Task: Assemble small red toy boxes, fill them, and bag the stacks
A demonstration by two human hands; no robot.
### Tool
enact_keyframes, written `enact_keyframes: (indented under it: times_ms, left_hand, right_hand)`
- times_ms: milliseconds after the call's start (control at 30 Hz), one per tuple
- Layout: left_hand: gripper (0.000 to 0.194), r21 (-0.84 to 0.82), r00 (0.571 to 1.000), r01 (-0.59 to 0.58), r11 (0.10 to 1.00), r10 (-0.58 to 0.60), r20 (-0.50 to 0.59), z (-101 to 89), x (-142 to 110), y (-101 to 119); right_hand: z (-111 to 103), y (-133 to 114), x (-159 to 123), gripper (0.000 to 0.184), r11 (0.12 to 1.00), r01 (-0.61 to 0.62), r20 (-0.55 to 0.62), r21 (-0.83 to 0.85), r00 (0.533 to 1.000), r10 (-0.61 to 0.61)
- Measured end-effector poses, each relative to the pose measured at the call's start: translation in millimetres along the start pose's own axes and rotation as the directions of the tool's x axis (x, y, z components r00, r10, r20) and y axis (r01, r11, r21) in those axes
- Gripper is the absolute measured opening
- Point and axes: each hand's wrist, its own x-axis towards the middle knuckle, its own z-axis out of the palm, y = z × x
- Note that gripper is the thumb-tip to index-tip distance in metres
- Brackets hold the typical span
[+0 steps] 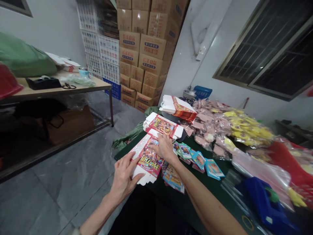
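A flat, folded printed carton (148, 159) with pink-red artwork, yellow lettering and white flaps lies in front of me, at the near left edge of the dark green table. My left hand (124, 174) rests along its left side, thumb and fingers apart. Across its upper right part lies my right hand (165, 147), thumb stretched to the left and fingertips near the far edge. Just beyond is a pile of similar flat cartons (162, 125). Bright picture cards (171, 178) lie below my right wrist, and blue-edged cards (212, 168) lie to the right of my forearm.
More cartons (179, 106) are stacked behind. Bagged pink pieces (207, 120) and bagged yellow pieces (249, 127) heap up at right, near a blue tape dispenser (266, 204). A wooden table (97, 87) stands left. Cardboard boxes (151, 47) and white crates (109, 50) line the back.
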Motion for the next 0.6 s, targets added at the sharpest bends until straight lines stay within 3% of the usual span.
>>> enact_keyframes:
  times_ms: [100,200,333,500,600]
  left_hand:
    - [0.053,-0.041,1.0,0.019,0.999,-0.019,-0.006,-2.1,2,0]
    - [0.058,-0.115,0.993,0.091,0.989,-0.099,-0.067,-14.0,10,6]
    - [0.048,-0.286,0.969,0.199,0.937,-0.231,-0.082,-45.8,24,23]
    - [0.052,-0.474,0.989,0.119,0.873,-0.061,0.136,-73.5,35,52]
    - [0.049,-0.517,0.977,0.061,0.854,0.055,0.206,-70.8,43,68]
  right_hand:
    - [-10,1,14,0.037,0.989,-0.073,-0.036,0.127,0.996,0.078]
    - [-31,3,19,0.025,0.952,-0.065,-0.016,0.298,0.997,0.073]
    - [-70,9,-4,0.027,0.861,0.014,-0.023,0.509,1.0,-0.002]
    - [-107,37,-63,0.033,0.539,-0.029,-0.022,0.842,0.996,0.087]
    - [-121,55,-100,0.036,0.448,-0.134,0.051,0.884,0.98,0.193]
